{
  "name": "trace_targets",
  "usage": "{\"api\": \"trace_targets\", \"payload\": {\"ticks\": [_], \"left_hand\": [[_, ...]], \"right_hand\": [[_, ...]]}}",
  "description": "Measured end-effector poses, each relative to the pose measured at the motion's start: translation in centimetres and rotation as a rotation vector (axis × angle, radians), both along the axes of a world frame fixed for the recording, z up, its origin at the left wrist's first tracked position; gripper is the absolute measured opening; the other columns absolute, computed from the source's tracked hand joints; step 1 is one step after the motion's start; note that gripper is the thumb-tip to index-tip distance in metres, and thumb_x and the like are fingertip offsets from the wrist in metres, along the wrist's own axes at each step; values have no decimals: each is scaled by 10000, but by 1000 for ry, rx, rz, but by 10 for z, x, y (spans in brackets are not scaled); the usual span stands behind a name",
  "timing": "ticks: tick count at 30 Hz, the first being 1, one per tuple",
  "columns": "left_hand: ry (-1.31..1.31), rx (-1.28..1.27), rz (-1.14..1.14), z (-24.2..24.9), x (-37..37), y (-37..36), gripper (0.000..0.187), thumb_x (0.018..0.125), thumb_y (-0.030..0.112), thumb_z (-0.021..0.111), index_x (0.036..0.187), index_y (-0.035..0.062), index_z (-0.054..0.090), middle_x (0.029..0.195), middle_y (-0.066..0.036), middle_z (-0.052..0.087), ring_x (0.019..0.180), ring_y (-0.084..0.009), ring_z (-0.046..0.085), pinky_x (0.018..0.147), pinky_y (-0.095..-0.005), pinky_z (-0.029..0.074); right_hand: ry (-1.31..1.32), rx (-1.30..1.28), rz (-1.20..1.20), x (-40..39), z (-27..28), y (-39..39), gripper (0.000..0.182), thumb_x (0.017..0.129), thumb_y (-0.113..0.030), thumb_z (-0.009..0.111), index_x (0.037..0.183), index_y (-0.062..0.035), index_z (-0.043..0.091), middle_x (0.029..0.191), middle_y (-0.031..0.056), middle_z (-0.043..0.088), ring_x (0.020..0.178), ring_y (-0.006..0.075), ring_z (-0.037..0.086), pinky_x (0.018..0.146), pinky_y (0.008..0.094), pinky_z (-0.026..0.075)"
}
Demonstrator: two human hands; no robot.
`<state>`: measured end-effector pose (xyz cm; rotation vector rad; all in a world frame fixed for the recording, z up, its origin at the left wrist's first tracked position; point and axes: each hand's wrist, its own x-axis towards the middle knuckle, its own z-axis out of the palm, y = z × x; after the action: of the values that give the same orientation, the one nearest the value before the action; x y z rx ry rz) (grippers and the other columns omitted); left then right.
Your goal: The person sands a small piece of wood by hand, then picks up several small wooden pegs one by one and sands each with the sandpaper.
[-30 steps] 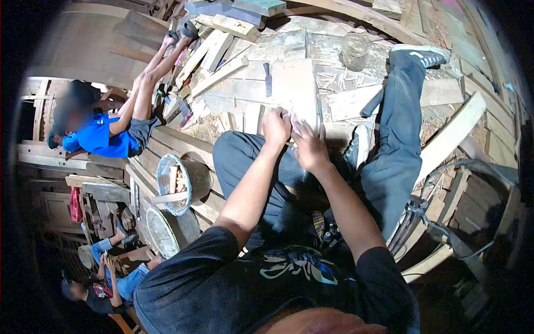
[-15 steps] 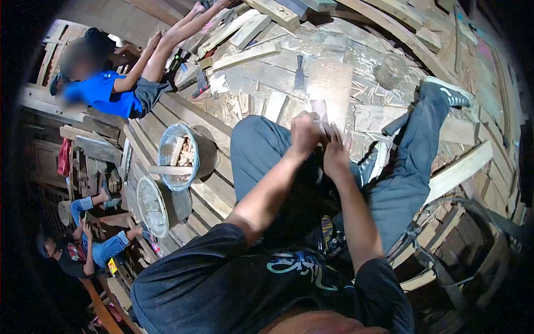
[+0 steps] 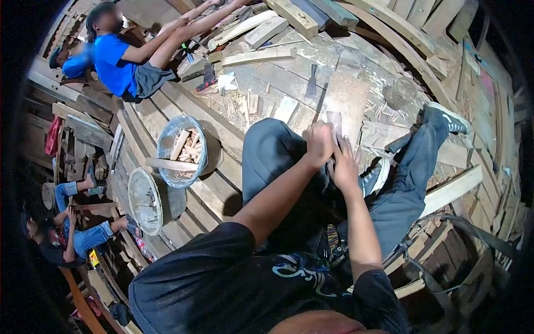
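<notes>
My left hand (image 3: 320, 143) is closed in a fist above a pale wooden board (image 3: 346, 97); what its fingers wrap round is hidden. Close against it, my right hand (image 3: 345, 166) presses its fingers along a flat greyish strip (image 3: 334, 117) that sticks out past both hands over the board. The strip's lower end is covered by my fingers, and its material cannot be made out. Beyond the hands, a flat dark tool like a chisel (image 3: 312, 81) lies on the planks. A short pale wood block (image 3: 286, 108) rests by my left knee.
A lined bucket (image 3: 181, 121) holds wood pieces, with a grey bucket (image 3: 135, 201) beside it. Wood offcuts (image 3: 248, 106) litter the planks. Long timbers (image 3: 384, 19) lie at the back. A person in blue (image 3: 114, 61) sits at upper left, another person (image 3: 55, 234) at lower left.
The view has shifted a little, so the board and buckets sit differently in it. Both hands stay together at the strip; my left fist has turned slightly.
</notes>
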<state>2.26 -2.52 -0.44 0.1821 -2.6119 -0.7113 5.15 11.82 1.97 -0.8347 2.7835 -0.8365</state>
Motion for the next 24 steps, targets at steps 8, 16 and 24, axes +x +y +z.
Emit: {"api": "trace_targets", "payload": {"ticks": [8,16,24], "left_hand": [[-116,49,-84,19,-5,-7,185,733,55,688,906,-11,699,748,-232,658,754,-407,668,669,-466,522],[46,24,-113,-3,-35,-6,104,790,73,655,848,-2,697,804,-237,656,771,-429,635,723,-485,507],[288,-91,-159,-18,-25,-3,72,779,51,634,825,3,662,786,-214,623,765,-425,596,693,-515,467]], "right_hand": [[-169,-258,-120,-2,-21,3,492,872,-73,563,1363,-102,547,1492,128,431,1414,347,354,1171,605,169],[-61,-242,-96,1,-32,6,478,992,-114,321,1457,-127,429,1482,160,447,1431,308,348,1208,539,109],[41,-92,-85,-3,-37,3,480,931,-33,395,1380,-114,545,1490,72,453,1436,241,341,1204,564,125]]}}
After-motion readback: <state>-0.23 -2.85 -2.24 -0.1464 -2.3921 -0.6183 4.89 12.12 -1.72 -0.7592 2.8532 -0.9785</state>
